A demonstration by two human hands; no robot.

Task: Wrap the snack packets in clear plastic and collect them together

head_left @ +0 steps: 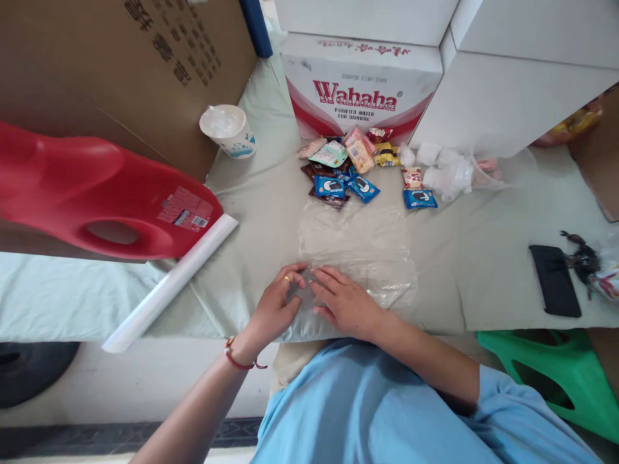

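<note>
A clear plastic bag (355, 241), wrinkled and see-through, lies flat on the cloth-covered table before me. My right hand (349, 304) rests on its near part, palm down, fingers stretched out. Close beside it, my left hand (278, 304) is at the bag's near left edge, fingers loosely bent and thumb apart; nothing shows in its grip. Past the bag's far end lies a pile of small wrapped snacks, among them blue packets (329, 187), a mint-green packet (329, 154) and a yellow packet (387, 154). Another blue packet (420, 198) sits apart to the right.
A red jug (130, 193) and a white plastic roll (169, 283) are at left. Behind stand a paper cup (231, 132), a brown carton (97, 71) and a Wahaba-style printed water box (360, 84). A clear tub (503, 169), crumpled white plastic (449, 177) and a black phone (554, 280) are right.
</note>
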